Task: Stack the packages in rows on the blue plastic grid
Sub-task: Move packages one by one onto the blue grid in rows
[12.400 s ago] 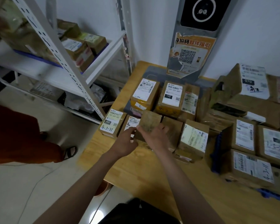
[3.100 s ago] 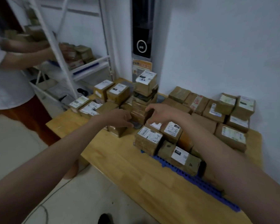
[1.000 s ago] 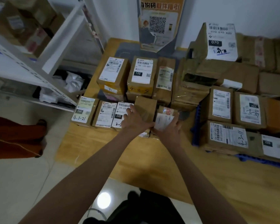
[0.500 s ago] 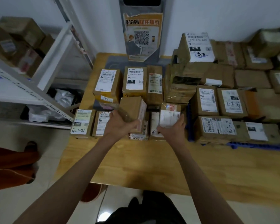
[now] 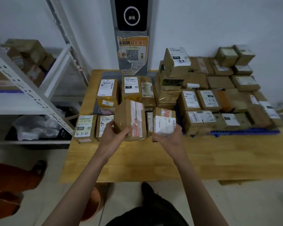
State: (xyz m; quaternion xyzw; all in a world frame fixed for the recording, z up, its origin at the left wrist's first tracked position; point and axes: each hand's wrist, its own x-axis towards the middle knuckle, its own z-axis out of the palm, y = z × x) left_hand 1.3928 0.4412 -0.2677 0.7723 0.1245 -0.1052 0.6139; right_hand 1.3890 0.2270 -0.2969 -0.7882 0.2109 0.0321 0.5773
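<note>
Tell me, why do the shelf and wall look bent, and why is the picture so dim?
Head view: the wide-angle lens bows the white shelf post and table edge; dim indoor light leaves far packages soft and grainy; clear tape on the box in the left hand glints faintly; the right hand holds a white-labelled package.

- Both forearms are bare to the frame's lower edge, with no sleeves in view.
- The left hand [image 5: 112, 136] and right hand [image 5: 168, 141] wear no gloves or rings.
- Dark clothing [image 5: 147, 214] covers the lower body.
</note>
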